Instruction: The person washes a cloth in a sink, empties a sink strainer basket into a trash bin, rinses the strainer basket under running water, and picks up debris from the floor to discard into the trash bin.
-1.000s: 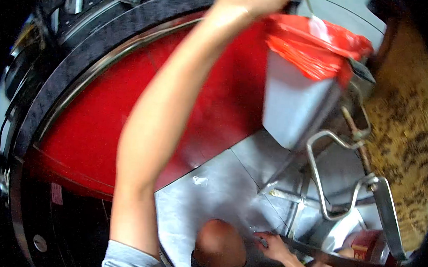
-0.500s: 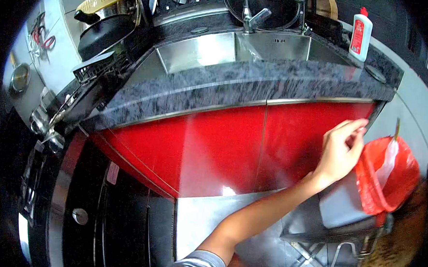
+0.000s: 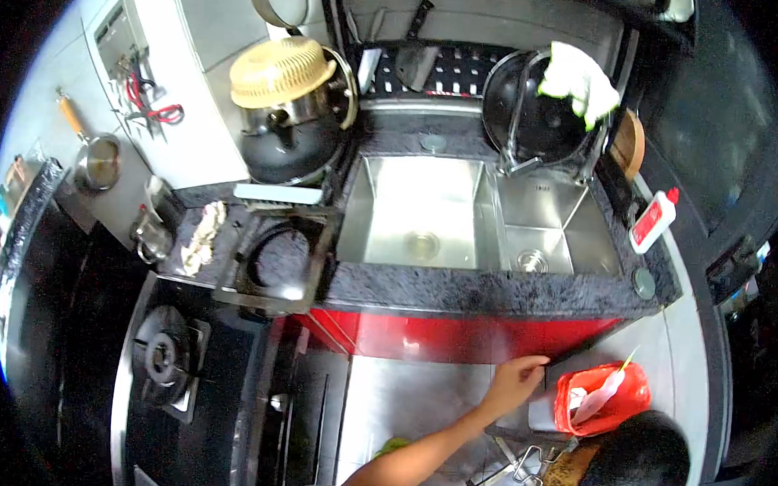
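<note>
My left hand [image 3: 516, 383] reaches in from the bottom of the view, beside the bin and in front of the red cabinet [image 3: 455, 334]. Its fingers are curled together, and I see nothing in them. To its right stands a pale bin [image 3: 542, 413] lined with a red bag [image 3: 619, 417]. Inside lie a whitish, crumpled strip [image 3: 599, 398] and a thin green stalk [image 3: 630, 359], which sticks up past the rim. My right hand is out of view. A large black rounded object [image 3: 637, 467] with a brown speckled side is close by at the lower right.
Behind the counter edge is a double sink [image 3: 489, 217], with a white cloth [image 3: 582, 81] hanging above it. A white bottle [image 3: 654, 222] stands on the right. Stacked pots and a yellow basket [image 3: 281, 73] are at the left, near the gas burner [image 3: 164, 356]. Folding metal legs [image 3: 522, 466] stand below.
The view has tilted and pulled back, showing more of the counter and stove. My left hand stays close to the bin's left side, its fingers still curled. The black rounded object has come into view.
</note>
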Available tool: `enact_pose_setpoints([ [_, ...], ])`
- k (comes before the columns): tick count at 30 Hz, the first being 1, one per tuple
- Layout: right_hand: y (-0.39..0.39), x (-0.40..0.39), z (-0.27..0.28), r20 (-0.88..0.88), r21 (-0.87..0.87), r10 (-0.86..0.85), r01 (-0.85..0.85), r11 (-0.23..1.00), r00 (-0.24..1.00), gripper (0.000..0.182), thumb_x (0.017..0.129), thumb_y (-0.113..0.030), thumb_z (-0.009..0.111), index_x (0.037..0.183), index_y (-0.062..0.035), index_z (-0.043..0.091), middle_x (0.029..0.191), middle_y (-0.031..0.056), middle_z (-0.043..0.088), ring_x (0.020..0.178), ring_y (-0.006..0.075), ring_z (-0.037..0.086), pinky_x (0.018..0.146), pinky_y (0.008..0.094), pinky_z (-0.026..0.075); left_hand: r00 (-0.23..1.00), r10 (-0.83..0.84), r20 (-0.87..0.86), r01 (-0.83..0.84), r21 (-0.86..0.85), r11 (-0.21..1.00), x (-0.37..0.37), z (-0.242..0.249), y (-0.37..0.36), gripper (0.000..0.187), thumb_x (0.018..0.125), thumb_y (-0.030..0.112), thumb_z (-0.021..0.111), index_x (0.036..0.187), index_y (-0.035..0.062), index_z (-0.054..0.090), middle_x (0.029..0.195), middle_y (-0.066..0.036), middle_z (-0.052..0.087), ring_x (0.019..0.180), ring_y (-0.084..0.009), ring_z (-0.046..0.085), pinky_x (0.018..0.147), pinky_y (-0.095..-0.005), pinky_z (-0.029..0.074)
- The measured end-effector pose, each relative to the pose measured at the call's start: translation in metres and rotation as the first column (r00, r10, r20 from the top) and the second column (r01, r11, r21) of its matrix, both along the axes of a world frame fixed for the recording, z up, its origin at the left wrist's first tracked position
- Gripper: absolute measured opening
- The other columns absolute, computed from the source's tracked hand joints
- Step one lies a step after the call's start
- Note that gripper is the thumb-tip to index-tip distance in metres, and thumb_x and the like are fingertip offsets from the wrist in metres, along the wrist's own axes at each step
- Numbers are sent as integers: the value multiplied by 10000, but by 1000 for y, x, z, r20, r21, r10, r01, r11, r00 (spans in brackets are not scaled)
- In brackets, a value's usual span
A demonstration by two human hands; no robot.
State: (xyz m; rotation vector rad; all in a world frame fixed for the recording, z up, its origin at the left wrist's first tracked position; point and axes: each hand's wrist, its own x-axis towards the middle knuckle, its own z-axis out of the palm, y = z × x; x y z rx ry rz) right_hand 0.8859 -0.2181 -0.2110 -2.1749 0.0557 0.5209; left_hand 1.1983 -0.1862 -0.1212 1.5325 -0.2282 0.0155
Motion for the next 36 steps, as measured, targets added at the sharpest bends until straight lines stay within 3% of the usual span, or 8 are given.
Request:
enact_pose_setpoints([
  [5, 14, 8, 94, 415, 108, -14, -34, 994, 910, 229, 761, -71, 519, 959, -18, 620, 767, 140, 606, 649, 295, 567, 607, 362, 458, 993, 47, -106, -18, 258, 966, -21, 34, 88, 231, 800, 164, 570, 985, 40, 632, 757, -121, 648, 666, -162, 623, 603, -295, 478],
  [7, 25, 61, 192, 239, 27, -12, 6, 1000, 971, 220, 769, -85, 549, 973, -26, 609, 928, 174, 629, 730, 297, 613, 660, 365, 482, 977, 81, -199, -15, 312, 950, -33, 65, 124, 239, 769, 184, 584, 965, 58, 638, 739, -155, 633, 680, -254, 638, 635, -337, 491],
  [11, 10, 108, 196, 76, -91, 149, -141, 986, 986, 269, 842, -161, 500, 1061, -30, 587, 992, 174, 617, 882, 282, 603, 768, 338, 482, 975, 141, -172, -58, 411, 910, -52, 83, 171, 234, 749, 164, 576, 954, 72, 644, 745, -143, 639, 688, -261, 638, 647, -353, 497],
  [12, 16, 126, 202, 179, -96, 150, -134, 986, 972, 253, 736, -111, 616, 983, -57, 604, 914, 135, 633, 798, 248, 631, 680, 336, 506, 970, 119, -211, -11, 451, 893, -55, 92, 183, 236, 742, 154, 571, 951, 73, 644, 752, -144, 640, 698, -264, 639, 656, -353, 500],
  [18, 31, 194, 244, 394, -27, 71, -66, 997, 917, 200, 768, -35, 563, 965, -32, 600, 881, 136, 641, 712, 200, 629, 603, 287, 504, 973, 106, -204, -4, 448, 894, -37, 157, 217, 249, 739, 152, 590, 968, 68, 641, 791, -156, 645, 731, -236, 651, 665, -333, 510],
  [22, 34, 215, 260, 253, 37, 60, -72, 997, 966, 243, 758, -77, 581, 998, -44, 594, 906, 134, 638, 810, 254, 628, 714, 343, 493, 978, 101, -184, 12, 532, 846, -14, 196, 224, 233, 747, 106, 573, 964, 56, 642, 815, -146, 650, 705, -213, 644, 661, -311, 504],
  [26, 20, 234, 275, 108, 69, 45, -52, 996, 993, 241, 789, -77, 576, 1025, -29, 587, 957, 110, 639, 801, 192, 635, 678, 294, 515, 985, 89, -150, -15, 435, 900, 20, 163, 218, 226, 728, 88, 554, 927, 65, 659, 789, -155, 645, 680, -231, 645, 641, -320, 508],
  [36, -22, 360, 244, 26, 124, -15, 11, 992, 1000, 250, 808, -103, 562, 1051, -44, 573, 946, 97, 642, 822, 176, 630, 705, 286, 510, 975, 193, -108, -58, 716, 695, 195, 99, 217, 264, 734, 108, 593, 982, 26, 629, 904, -191, 629, 807, -265, 633, 728, -325, 507],
])
